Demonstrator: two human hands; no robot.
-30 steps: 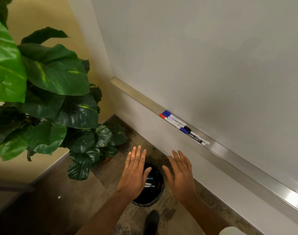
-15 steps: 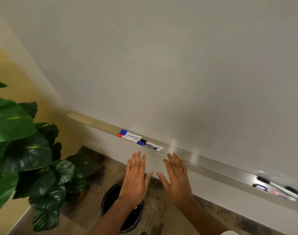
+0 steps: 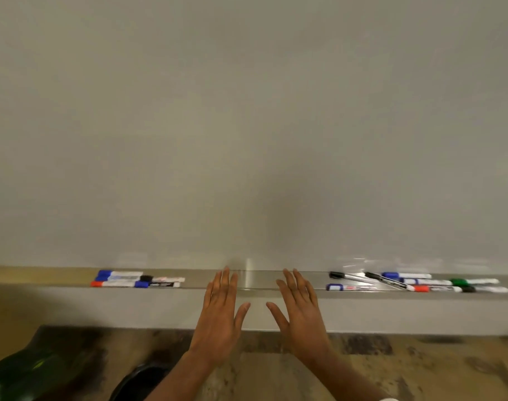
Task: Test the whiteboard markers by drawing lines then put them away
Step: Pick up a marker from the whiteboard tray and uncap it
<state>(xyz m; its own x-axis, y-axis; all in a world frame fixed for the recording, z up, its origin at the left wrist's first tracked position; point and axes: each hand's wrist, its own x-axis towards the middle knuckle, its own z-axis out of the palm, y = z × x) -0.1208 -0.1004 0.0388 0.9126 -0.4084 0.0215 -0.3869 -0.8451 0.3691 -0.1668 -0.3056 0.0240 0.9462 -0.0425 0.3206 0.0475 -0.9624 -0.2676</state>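
The left hand (image 3: 221,316) and right hand (image 3: 300,314) hover flat at lower centre, each grip spread apart, holding nothing. On the tray (image 3: 255,280) under the whiteboard (image 3: 247,125), the left markers (image 3: 137,280) are white-barrelled, capped blue, red and black; the right markers (image 3: 420,283) add green.

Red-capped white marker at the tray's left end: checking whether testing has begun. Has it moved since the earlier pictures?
No. The red-capped white marker keeps its place on the metal tray, beside the blue-capped marker; only the camera turned.
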